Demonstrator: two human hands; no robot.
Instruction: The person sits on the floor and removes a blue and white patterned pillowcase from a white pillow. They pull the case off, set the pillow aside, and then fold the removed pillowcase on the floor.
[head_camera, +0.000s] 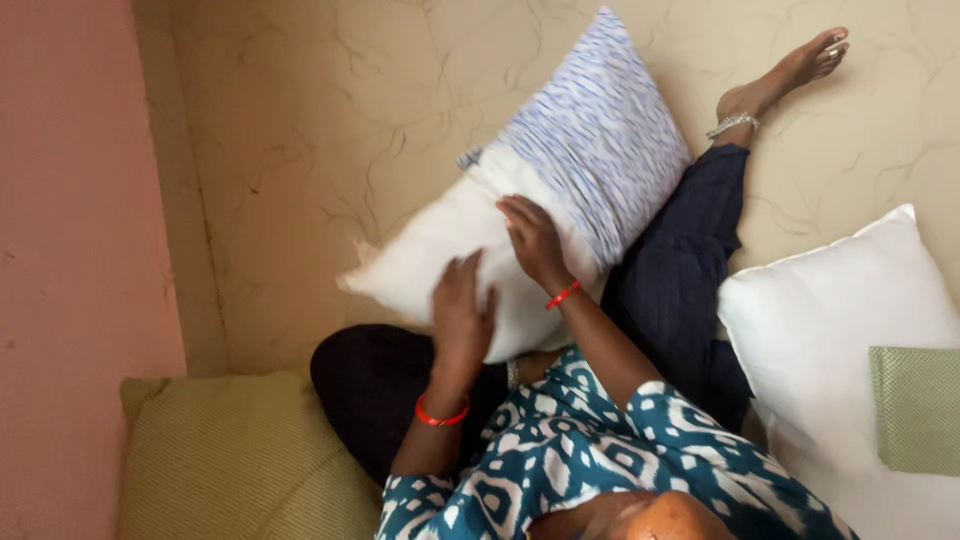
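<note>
A white pillow (440, 255) rests on my lap, its far half inside a blue-and-white striped cover (600, 130). My left hand (460, 310) presses on the bare white part of the pillow, slightly blurred, with a red bangle on the wrist. At the open edge of the striped cover, my right hand (535, 240) has its fingers curled on the fabric, a red thread around its wrist. I sit on the floor with one leg in dark trousers (690, 260) stretched out to the right.
A green cushion (230, 460) lies at the lower left beside a pink wall (70, 250). A second white pillow (830, 320) lies at the right with a folded green cover (915, 405) on it. The floor (320, 130) is beige stone.
</note>
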